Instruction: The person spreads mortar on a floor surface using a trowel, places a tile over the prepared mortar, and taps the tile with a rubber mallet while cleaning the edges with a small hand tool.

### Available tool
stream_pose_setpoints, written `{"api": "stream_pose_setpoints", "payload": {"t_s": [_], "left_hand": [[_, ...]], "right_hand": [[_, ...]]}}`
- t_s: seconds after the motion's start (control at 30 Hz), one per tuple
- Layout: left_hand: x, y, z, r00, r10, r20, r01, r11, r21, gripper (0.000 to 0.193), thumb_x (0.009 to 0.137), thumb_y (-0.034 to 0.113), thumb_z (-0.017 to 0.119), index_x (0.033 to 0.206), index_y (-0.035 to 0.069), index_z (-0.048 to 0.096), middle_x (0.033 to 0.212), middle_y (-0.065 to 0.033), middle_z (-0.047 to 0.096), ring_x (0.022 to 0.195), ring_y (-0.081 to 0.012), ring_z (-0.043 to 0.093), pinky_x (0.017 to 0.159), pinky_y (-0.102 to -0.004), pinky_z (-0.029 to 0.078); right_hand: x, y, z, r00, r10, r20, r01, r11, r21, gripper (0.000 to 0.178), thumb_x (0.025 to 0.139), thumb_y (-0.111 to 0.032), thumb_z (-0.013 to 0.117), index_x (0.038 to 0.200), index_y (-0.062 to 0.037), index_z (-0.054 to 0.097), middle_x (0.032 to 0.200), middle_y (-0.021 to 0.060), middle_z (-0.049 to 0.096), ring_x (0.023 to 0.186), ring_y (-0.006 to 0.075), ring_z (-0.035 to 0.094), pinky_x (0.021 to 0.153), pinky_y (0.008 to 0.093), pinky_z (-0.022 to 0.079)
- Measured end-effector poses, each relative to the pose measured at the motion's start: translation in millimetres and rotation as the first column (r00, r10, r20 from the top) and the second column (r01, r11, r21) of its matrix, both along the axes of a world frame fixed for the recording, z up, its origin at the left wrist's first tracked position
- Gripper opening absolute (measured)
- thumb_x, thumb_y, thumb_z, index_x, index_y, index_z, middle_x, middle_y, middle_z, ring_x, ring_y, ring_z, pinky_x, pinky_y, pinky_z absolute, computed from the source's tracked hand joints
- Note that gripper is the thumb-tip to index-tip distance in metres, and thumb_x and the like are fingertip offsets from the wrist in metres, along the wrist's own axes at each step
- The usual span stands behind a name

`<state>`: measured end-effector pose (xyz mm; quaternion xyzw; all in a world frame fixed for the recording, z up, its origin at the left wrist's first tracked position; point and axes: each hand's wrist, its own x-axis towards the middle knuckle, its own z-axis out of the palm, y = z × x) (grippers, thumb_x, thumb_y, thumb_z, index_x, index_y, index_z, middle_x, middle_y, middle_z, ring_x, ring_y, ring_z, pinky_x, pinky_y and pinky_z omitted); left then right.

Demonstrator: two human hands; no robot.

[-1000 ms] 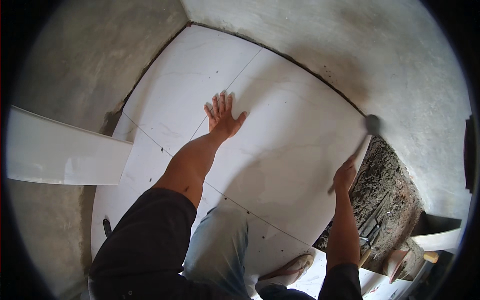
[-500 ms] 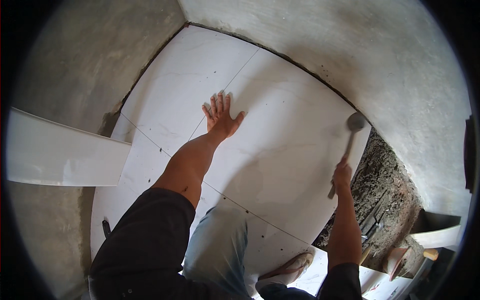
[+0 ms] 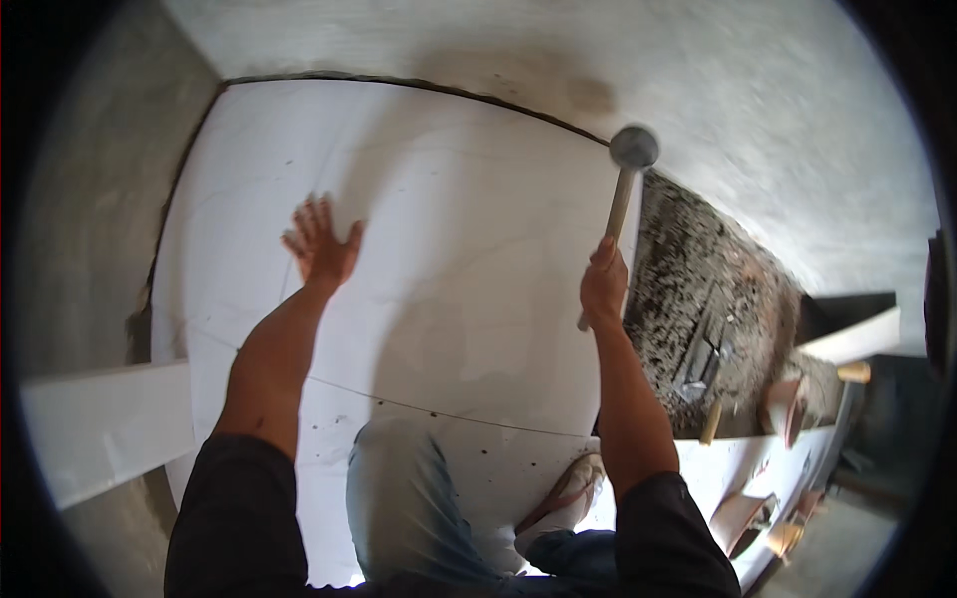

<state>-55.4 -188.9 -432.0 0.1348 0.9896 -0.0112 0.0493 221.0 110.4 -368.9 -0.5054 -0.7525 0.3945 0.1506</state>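
White floor tiles (image 3: 478, 249) with faint grey veins lie in front of me, thin joint lines between them. My left hand (image 3: 323, 244) is spread with its palm down on the tiles, left of the middle, holding nothing. A round-headed grey mallet (image 3: 635, 149) is in my right hand (image 3: 604, 284), whose fingers wrap round the pale handle. The mallet head is over the tile's far right corner, close to the wall; whether it touches the tile I cannot tell.
Rough mortar (image 3: 688, 259) fills the strip right of the tile, with a trowel (image 3: 706, 357) lying on it. Grey walls (image 3: 718, 90) rise at the far side and left. A cut white tile piece (image 3: 110, 424) leans at left. Tile offcuts (image 3: 788, 409) stand at right.
The whole view has swung, so the tiles and both hands appear further left. The mallet head stands higher in the picture. My left hand stays spread.
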Motion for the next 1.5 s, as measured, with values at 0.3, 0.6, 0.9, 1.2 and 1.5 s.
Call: {"api": "stream_pose_setpoints", "payload": {"t_s": [0.3, 0.6, 0.9, 1.2, 1.5], "left_hand": [[-2, 13, -39, 0.981, -0.116, -0.154, 0.125, 0.991, 0.050, 0.083, 0.089, 0.070, 0.033, 0.152, 0.018, 0.018, 0.158, -0.0111, 0.015, 0.146, -0.0335, 0.008, 0.112, -0.0628, 0.007], [17, -18, -41, 0.970, -0.183, -0.162, 0.200, 0.975, 0.096, 0.087, 0.087, 0.073, 0.028, 0.153, 0.018, 0.017, 0.158, -0.0130, 0.013, 0.146, -0.0351, 0.009, 0.111, -0.0638, 0.007], [109, -70, -28, 0.956, -0.281, -0.088, 0.269, 0.955, -0.127, 0.089, 0.085, 0.076, 0.028, 0.153, 0.020, 0.014, 0.159, -0.0122, 0.010, 0.145, -0.0396, 0.004, 0.107, -0.0714, 0.007], [111, -43, -22, 0.949, -0.305, -0.082, 0.301, 0.952, -0.058, 0.087, 0.086, 0.071, 0.034, 0.153, 0.021, 0.014, 0.160, -0.0102, 0.009, 0.146, -0.0379, 0.003, 0.108, -0.0703, 0.006], [174, -73, 12, 0.811, -0.569, 0.136, 0.546, 0.820, 0.171, 0.092, 0.081, 0.067, 0.051, 0.153, 0.023, 0.014, 0.159, -0.0135, 0.011, 0.146, -0.0371, 0.003, 0.111, -0.0657, -0.003]], "right_hand": [[43, 13, -20, 0.994, 0.030, -0.109, -0.011, 0.987, 0.163, 0.064, 0.099, -0.057, 0.028, 0.080, -0.0023, 0.056, 0.058, 0.0049, 0.050, 0.048, 0.0150, 0.050, 0.046, 0.0335, 0.043], [70, -4, -10, 0.964, 0.120, 0.237, -0.038, 0.945, -0.325, 0.068, 0.094, -0.066, 0.034, 0.075, -0.0039, 0.053, 0.058, 0.0036, 0.048, 0.047, 0.0130, 0.049, 0.044, 0.0293, 0.044], [49, -39, 31, 0.996, -0.062, -0.065, 0.038, 0.945, -0.325, 0.071, 0.098, -0.057, 0.029, 0.088, 0.0065, 0.059, 0.069, 0.0221, 0.059, 0.067, 0.0371, 0.059, 0.067, 0.0440, 0.048], [73, -34, -15, 0.975, 0.061, -0.215, -0.031, 0.990, 0.137, 0.053, 0.100, -0.048, 0.034, 0.076, -0.0046, 0.055, 0.057, 0.0009, 0.045, 0.044, 0.0133, 0.044, 0.039, 0.0298, 0.037], [125, -22, -60, 0.997, 0.060, 0.048, -0.053, 0.991, -0.127, 0.049, 0.102, -0.040, 0.036, 0.073, -0.0035, 0.053, 0.058, 0.0035, 0.046, 0.050, 0.0148, 0.044, 0.047, 0.0324, 0.042]]}}
